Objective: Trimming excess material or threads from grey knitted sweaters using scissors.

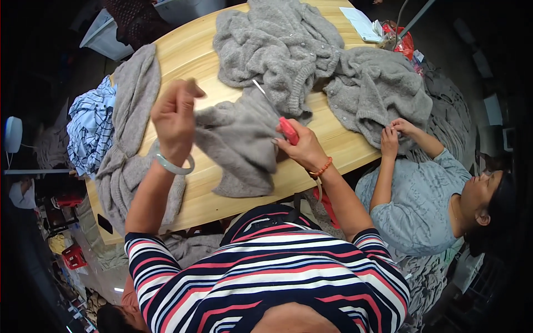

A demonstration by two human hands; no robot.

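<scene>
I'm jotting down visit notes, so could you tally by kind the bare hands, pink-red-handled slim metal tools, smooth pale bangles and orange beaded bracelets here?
Bare hands: 4 (striped-shirted person's left hand and right hand; co-worker's two hands)
Pink-red-handled slim metal tool: 1, in the right hand
Smooth pale bangle: 1
Orange beaded bracelet: 1
Total: 7
</scene>
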